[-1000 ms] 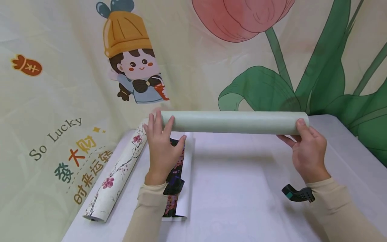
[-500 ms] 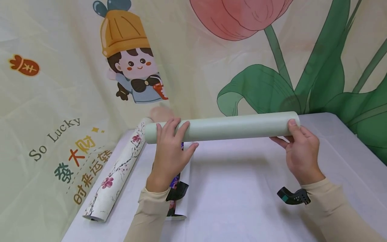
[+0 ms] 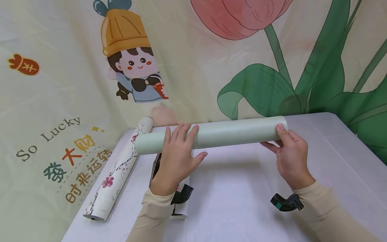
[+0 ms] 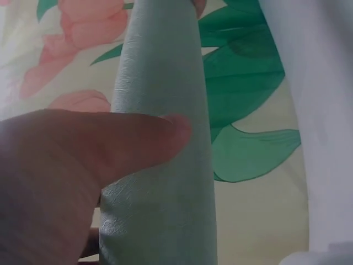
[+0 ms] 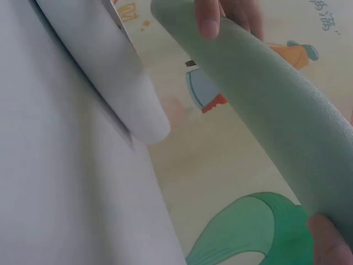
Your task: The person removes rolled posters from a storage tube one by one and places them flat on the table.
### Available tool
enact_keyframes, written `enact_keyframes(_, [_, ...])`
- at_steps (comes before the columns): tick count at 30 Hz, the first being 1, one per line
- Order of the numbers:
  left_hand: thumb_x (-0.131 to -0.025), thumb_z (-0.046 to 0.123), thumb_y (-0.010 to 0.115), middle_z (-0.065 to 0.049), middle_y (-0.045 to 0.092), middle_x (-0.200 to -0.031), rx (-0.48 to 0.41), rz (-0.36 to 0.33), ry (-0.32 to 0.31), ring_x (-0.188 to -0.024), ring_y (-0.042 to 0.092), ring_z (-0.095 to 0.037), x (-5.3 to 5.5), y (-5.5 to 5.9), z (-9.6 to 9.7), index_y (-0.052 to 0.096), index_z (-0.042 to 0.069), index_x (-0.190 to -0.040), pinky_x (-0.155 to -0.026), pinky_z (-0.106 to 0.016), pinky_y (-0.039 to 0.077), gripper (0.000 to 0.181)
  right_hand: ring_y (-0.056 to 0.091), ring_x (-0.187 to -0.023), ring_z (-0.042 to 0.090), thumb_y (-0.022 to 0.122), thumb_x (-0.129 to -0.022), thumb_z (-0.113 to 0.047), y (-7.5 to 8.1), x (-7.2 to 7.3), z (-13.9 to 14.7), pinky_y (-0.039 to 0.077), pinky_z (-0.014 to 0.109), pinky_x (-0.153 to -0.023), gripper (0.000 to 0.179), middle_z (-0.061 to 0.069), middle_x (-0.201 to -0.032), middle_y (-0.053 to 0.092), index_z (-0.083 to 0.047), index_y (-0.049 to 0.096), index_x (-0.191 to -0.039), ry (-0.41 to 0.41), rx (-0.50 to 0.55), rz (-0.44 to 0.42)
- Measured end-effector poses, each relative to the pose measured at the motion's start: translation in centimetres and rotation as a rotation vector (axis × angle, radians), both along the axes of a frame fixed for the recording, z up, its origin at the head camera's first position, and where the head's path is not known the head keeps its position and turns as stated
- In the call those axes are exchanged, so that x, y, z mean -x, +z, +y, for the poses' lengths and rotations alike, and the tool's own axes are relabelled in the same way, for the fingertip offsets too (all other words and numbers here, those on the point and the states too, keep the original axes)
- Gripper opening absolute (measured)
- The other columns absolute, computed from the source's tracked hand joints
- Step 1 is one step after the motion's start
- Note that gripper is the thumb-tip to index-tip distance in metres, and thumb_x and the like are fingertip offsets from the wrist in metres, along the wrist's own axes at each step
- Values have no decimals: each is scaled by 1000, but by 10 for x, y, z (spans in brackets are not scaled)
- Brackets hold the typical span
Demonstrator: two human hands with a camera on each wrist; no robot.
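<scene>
A pale green wallpaper roll (image 3: 235, 133) is held above the table in the head view, its left end a little lower. My right hand (image 3: 291, 159) grips its right end, thumb on the near face and fingers beneath. Against the near side, inward of the left end, lies my left hand (image 3: 178, 161), fingers spread and fairly straight, thumb pointing right. The left wrist view shows that thumb (image 4: 149, 141) in front of the roll's finely textured surface. Left fingers (image 5: 208, 22) appear at the roll's far end in the right wrist view.
A white roll with pink blossoms (image 3: 116, 178) lies slantwise on the left of the white-covered table (image 3: 232, 201). Beside it, a dark-patterned white roll (image 3: 181, 216) is mostly hidden by my left arm. A printed cloth (image 3: 193, 67) hangs behind the table.
The green wallpaper roll has moved left and lower, its left end dipping in front of the blossom roll. Both hands moved down; my left hand now sits farther in from the end.
</scene>
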State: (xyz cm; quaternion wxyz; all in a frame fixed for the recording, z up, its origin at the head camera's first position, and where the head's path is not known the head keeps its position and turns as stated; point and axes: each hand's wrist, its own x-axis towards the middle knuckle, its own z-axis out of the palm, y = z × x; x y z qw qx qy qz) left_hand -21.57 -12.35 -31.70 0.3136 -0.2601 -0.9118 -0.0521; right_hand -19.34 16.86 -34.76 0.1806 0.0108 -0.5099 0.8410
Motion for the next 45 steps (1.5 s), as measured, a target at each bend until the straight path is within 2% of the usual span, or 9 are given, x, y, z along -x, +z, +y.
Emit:
enact_keyframes(6, [-62,48,81,-12,52,-126,43,1,56,-119,43,-32,2,-7,-1,46,16,-135,-99,-65,19,87,46,-113,37,57,-89,-36,-1,-3,-11,48,45,-80,59,15,-135,34,7,47,-129,49,-31,-52])
enact_keyframes(15, [-59,48,83,-7,58,-113,68,9,37,-105,52,-30,8,-10,-11,50,22,-132,-98,-62,24,84,54,-106,34,57,-92,-31,-5,-1,-15,50,48,-75,54,19,-129,40,10,50,-125,96,-115,-5])
enact_keyframes(18, [-59,48,83,-6,58,-113,63,6,30,-106,52,-29,8,-9,-15,50,23,-132,-99,-61,24,84,60,-100,31,57,-92,-31,-8,3,-11,52,46,-72,49,20,-122,47,11,55,-118,89,-224,19])
enact_keyframes(21, [-58,47,84,-6,58,-112,56,26,20,-105,52,-29,8,-7,-19,52,23,-131,-100,-60,24,83,62,-95,29,55,-93,-31,-12,8,-5,53,44,-70,43,19,-115,54,7,59,-113,108,-395,60])
enact_keyframes(24, [-56,44,85,-6,59,-111,40,67,6,-103,53,-29,8,-4,-23,54,22,-128,-102,-57,22,82,63,-93,30,51,-95,-26,-14,11,4,53,43,-70,36,18,-112,57,4,60,-114,187,-524,128])
enact_keyframes(28, [-53,42,86,-6,60,-109,16,116,-22,-101,54,-29,8,-1,-26,56,21,-125,-102,-54,23,81,63,-94,34,48,-97,-16,-15,13,15,53,45,-70,28,17,-112,60,1,59,-117,353,-618,204])
enact_keyframes(33, [-53,41,86,-5,60,-109,4,122,-53,-100,54,-28,10,-1,-26,57,20,-125,-100,-52,26,80,62,-99,32,50,-96,-12,-16,12,25,53,43,-72,25,15,-111,63,-7,58,-119,490,-730,221])
enact_keyframes(38, [-54,41,85,-4,60,-109,1,113,-63,-100,54,-28,12,-3,-26,58,20,-125,-101,-50,24,78,63,-97,25,57,-92,-12,-20,11,27,53,40,-75,26,13,-106,65,-7,58,-118,478,-794,197])
enact_keyframes(45, [-56,43,84,-4,60,-112,-16,109,-87,-103,53,-27,15,-4,-26,58,20,-125,-102,-50,25,77,65,-90,24,61,-90,-13,-19,9,28,53,37,-75,26,8,-101,67,-10,58,-115,408,-832,206])
